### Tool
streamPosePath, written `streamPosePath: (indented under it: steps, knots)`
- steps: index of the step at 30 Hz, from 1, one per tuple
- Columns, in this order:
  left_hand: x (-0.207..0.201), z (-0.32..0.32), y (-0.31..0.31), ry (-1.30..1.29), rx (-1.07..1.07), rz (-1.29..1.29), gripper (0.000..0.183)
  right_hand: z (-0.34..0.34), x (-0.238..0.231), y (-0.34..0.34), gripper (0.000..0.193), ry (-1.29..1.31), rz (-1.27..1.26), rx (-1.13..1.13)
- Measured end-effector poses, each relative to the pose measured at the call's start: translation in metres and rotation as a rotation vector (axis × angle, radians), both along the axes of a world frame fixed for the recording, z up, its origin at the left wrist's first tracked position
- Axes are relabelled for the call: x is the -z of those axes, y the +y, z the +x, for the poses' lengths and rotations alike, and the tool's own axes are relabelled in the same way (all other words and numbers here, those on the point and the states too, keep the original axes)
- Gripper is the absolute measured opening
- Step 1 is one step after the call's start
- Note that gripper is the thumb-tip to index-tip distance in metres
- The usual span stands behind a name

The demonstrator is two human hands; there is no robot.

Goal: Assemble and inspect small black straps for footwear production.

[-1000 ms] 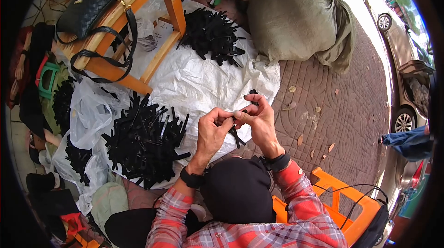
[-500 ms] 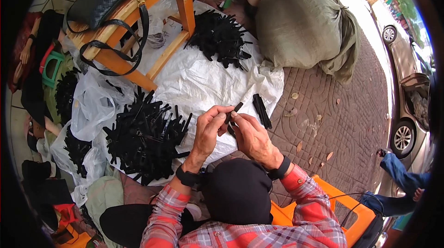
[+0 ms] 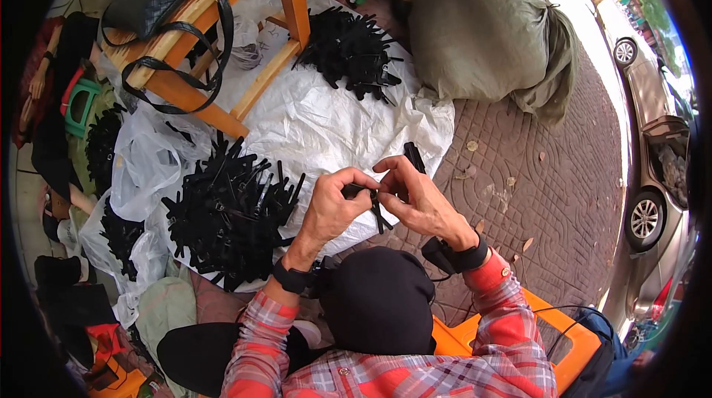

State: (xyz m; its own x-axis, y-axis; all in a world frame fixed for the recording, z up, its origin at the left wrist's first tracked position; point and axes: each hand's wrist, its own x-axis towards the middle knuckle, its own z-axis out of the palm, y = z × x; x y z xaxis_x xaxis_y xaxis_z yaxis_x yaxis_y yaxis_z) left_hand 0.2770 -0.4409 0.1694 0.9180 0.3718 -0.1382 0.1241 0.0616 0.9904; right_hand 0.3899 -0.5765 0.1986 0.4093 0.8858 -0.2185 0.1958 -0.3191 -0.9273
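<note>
Above the white sheet, my left hand point(image 3: 334, 206) is closed, thumb and bent fingers pinching a small black strap point(image 3: 379, 214). My right hand point(image 3: 424, 204) meets it there, its thumb and fingertips also pressed on the strap. A narrow end of the strap dangles below the fingertips; the rest is largely hidden by my fingers. Just beyond my right hand lies a flat bundle of black straps point(image 3: 414, 156), partly covered by it. Left of my left hand spreads a big heap of black straps point(image 3: 230, 220), some with buckles that catch the light.
A second heap of black straps point(image 3: 348, 53) lies farther off on the white sheet point(image 3: 326, 120). A wooden bench point(image 3: 256, 94) carries a black handbag point(image 3: 159, 1). Clear plastic bags point(image 3: 141, 175) are at left, a large sack point(image 3: 482, 31) at far right. An orange stool point(image 3: 560, 324) stands nearby.
My right hand has shifted slightly right and changed its grip, index finger now raised and bent. The strap has turned from pointing up to hanging down. A passer-by at right has mostly left view.
</note>
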Motion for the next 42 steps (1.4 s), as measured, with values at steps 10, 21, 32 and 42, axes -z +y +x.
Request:
streamPosePath:
  steps: [10,21,32,42]
  knots:
    - [0.014,-0.002,0.002,-0.053,-0.01,-0.117,0.048,0.009,0.024,-0.011,0.034,0.704,0.234,0.272]
    - [0.031,-0.003,0.003,-0.173,0.091,-0.412,0.026,0.0,0.035,-0.001,0.037,0.813,0.345,0.163]
    - [0.024,-0.008,-0.001,-0.086,-0.087,-0.263,0.023,-0.012,0.023,0.01,0.03,0.675,0.327,0.255]
    - [0.035,-0.005,-0.019,-0.232,-0.171,0.025,0.022,-0.01,0.035,0.006,0.033,0.954,0.354,0.406]
